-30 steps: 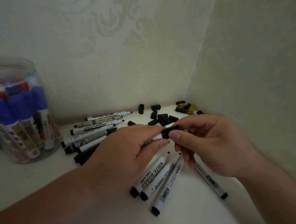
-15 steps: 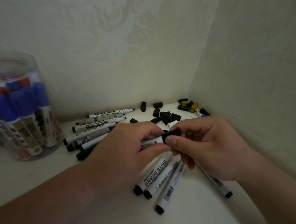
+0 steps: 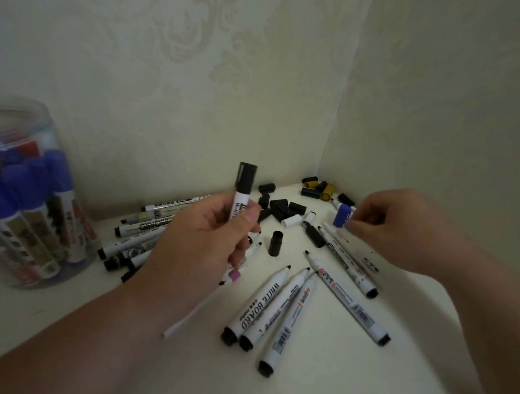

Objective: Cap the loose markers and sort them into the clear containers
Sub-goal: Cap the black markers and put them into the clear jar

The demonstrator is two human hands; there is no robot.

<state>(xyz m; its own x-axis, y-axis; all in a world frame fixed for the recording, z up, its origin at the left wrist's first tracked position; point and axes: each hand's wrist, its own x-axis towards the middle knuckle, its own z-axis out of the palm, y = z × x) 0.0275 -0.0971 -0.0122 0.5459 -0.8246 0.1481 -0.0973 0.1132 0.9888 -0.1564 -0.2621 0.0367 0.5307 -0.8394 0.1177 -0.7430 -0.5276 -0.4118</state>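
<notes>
My left hand (image 3: 207,239) grips a white marker with a black cap (image 3: 242,191), holding it upright above the shelf. My right hand (image 3: 403,227) reaches toward the corner and pinches a blue cap (image 3: 342,216) on a marker lying there. Several uncapped white markers (image 3: 261,306) lie in front of me, and more lie in a pile (image 3: 146,235) behind my left hand. Loose black caps (image 3: 279,208) are scattered near the back wall. A clear container (image 3: 35,268) at the left holds blue- and red-capped markers.
The white shelf surface (image 3: 317,383) ends at patterned walls behind and to the right. Black and yellow caps (image 3: 320,188) sit in the corner. One black cap (image 3: 275,243) stands alone mid-shelf. A thin white stick (image 3: 190,317) lies by my left wrist.
My hands have come apart. The left hand lifted the capped marker upright, and the right hand let go of it and moved right to the blue cap.
</notes>
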